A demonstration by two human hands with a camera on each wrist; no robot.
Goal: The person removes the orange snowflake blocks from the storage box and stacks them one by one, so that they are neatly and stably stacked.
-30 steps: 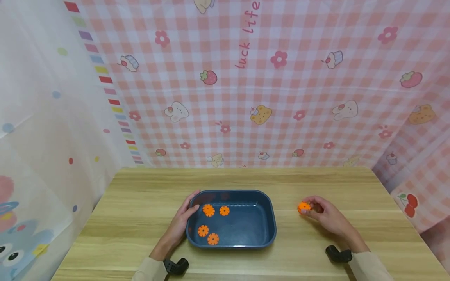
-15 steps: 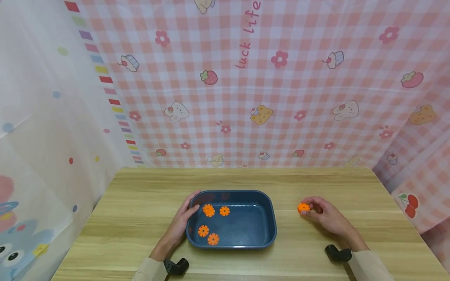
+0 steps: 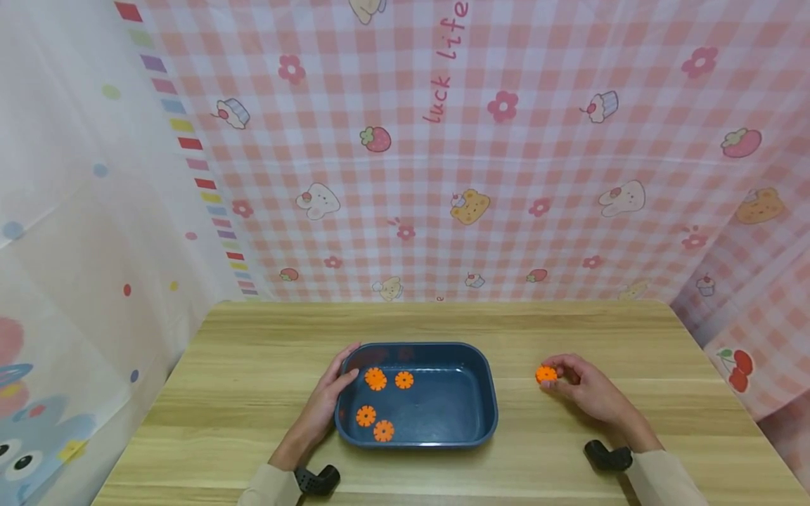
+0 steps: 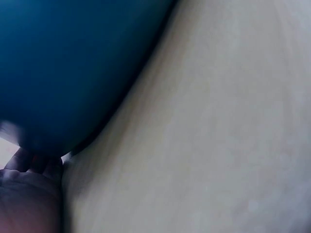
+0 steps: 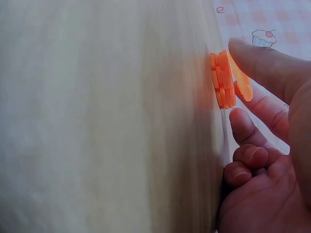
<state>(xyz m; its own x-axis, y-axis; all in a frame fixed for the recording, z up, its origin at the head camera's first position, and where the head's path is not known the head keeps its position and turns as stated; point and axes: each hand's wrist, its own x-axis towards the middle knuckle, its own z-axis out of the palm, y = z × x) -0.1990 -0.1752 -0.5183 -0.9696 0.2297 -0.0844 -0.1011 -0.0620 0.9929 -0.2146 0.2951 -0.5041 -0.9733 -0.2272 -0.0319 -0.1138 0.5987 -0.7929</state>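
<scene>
A dark blue rectangular tray (image 3: 436,414) holds several orange notched discs (image 3: 383,431) in its left part. My left hand (image 3: 321,402) grips the tray's left end, thumb over the rim; in the left wrist view the fingers lie against the tray's outer wall (image 4: 73,73). To the right of the tray, my right hand (image 3: 593,391) pinches orange discs (image 3: 546,374) between thumb and fingers. The right wrist view shows the discs (image 5: 223,80) stacked at the tabletop, one tilted away from the others near the thumb of the right hand (image 5: 267,145).
The wooden table (image 3: 253,358) extends around the tray. Behind it hangs a pink checked cloth (image 3: 405,161), with a pale dotted cloth (image 3: 126,211) at the left. Black devices (image 3: 318,480) are worn at both wrists.
</scene>
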